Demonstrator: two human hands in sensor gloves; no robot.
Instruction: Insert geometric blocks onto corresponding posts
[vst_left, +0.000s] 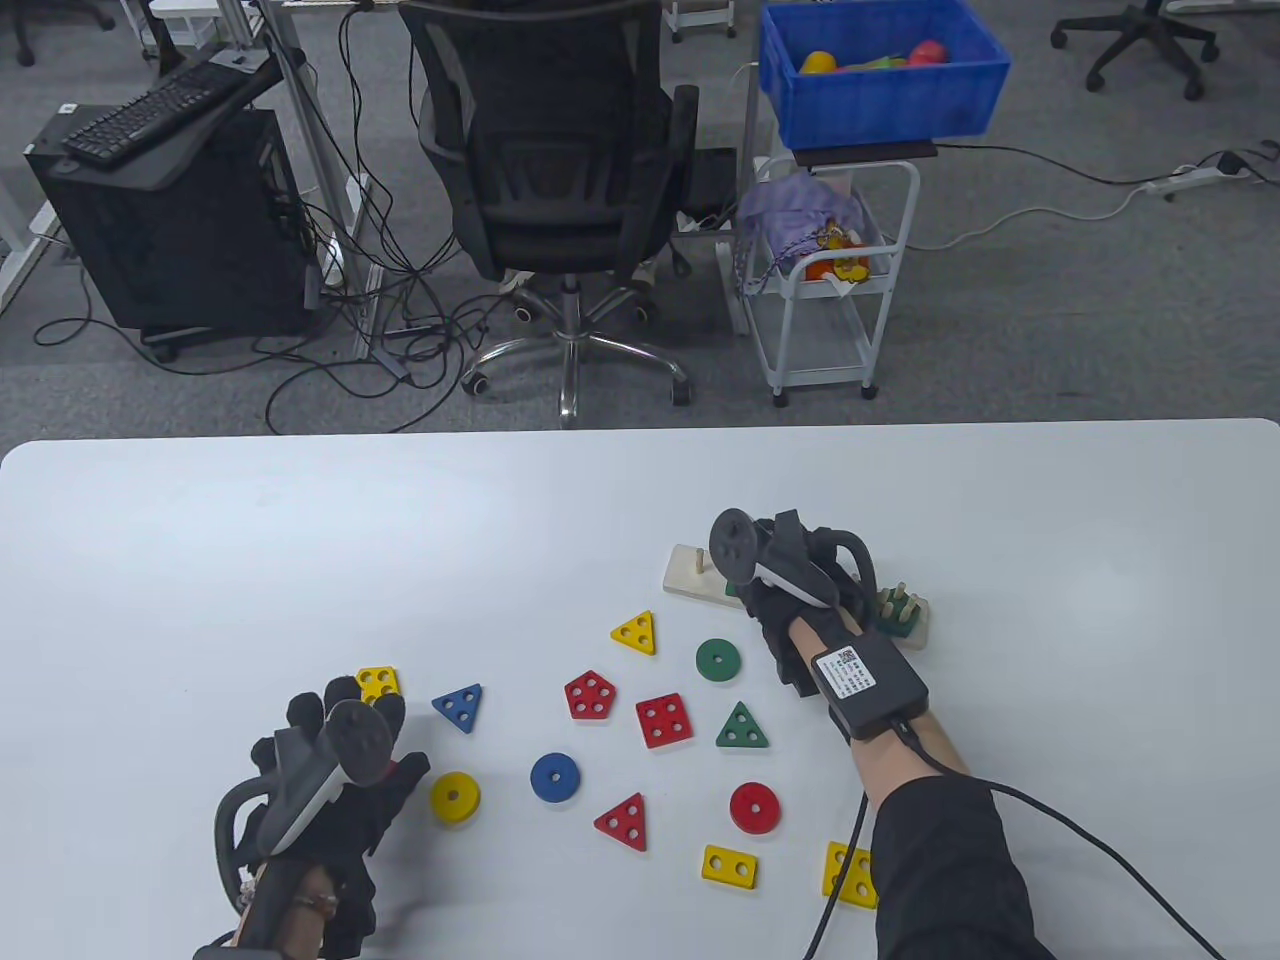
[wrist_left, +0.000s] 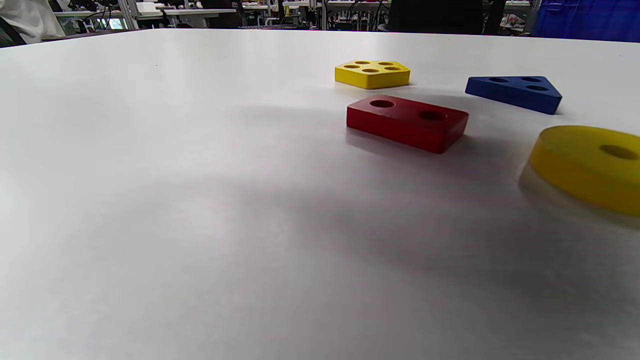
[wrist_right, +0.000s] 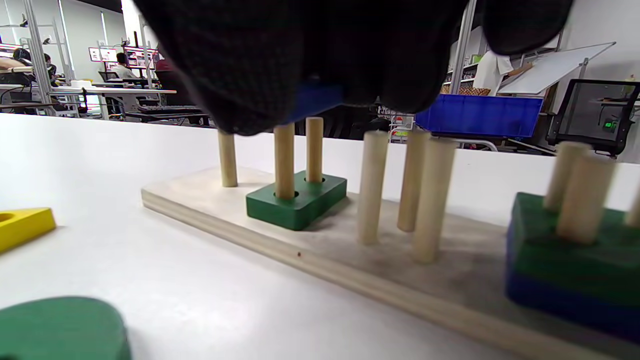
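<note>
The right hand (vst_left: 775, 585) is hovering over the wooden peg board (wrist_right: 320, 260), its fingers curling round a blue block (wrist_right: 312, 97) that shows only as a sliver under the glove, just above the two-peg pair. A green rectangle (wrist_right: 297, 200) is already sitting on that pair directly below the fingertips; farther toward the wrist side, a green block over a blue one (wrist_right: 570, 260) are stacked on the end pegs.

The left hand (vst_left: 330, 770) is resting over the table with fingers spread and relaxed, holding nothing; a red rectangle (wrist_left: 407, 122) is lying just ahead of it, with a yellow disc (vst_left: 455, 798) beside the thumb side.

The blocks look like painted wood: rigid, light, fairly slick on the faces, so pinching the opposite edges and keeping the piece level should be letting the holes meet the pegs without jamming.

Loose pieces I am counting on the table: four discs, four triangles, two pentagons, two rectangles, and two four-hole squares, one half hidden by the sleeve.
</note>
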